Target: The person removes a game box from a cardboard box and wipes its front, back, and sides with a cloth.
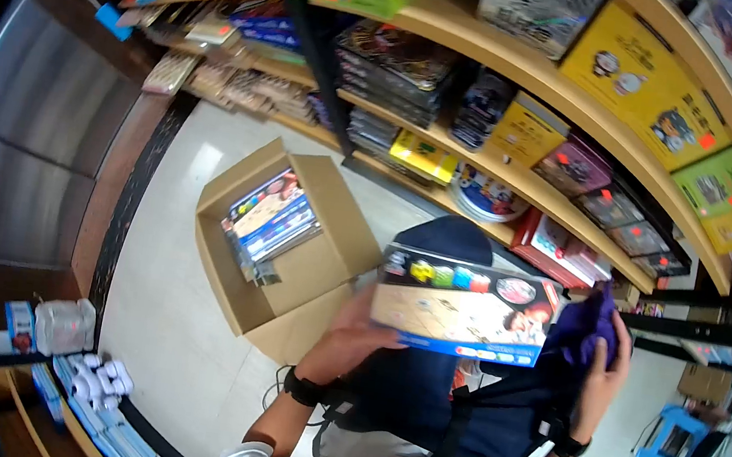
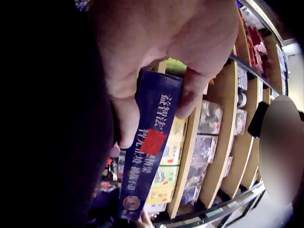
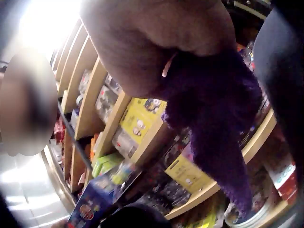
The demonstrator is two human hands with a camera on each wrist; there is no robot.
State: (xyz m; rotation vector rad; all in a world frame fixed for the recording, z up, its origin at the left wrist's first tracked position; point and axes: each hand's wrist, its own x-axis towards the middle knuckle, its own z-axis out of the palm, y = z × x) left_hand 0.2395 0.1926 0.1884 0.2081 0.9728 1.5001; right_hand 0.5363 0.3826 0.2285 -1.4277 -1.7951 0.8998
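A flat game box point(image 1: 465, 320), with a colourful photo on its face and a blue lower edge, is held up over the person's lap. The left hand point(image 1: 349, 342) grips it at its left end. In the left wrist view, thumb and fingers pinch the box's dark blue side point(image 2: 149, 114), which bears pale lettering and a red sticker. Beside the box's right end, the right hand point(image 1: 603, 375) holds a bunched purple cloth point(image 1: 576, 330). The cloth point(image 3: 213, 114) hangs in folds from that hand in the right wrist view, hiding the fingertips.
An open cardboard carton point(image 1: 344, 216) stands on the floor to the left, with similar game boxes point(image 1: 270, 216) inside. Wooden shelves point(image 1: 454, 18) full of boxed goods curve across the front and right. A blue stool point(image 1: 669, 440) is at the far right. White figures point(image 1: 101, 381) sit lower left.
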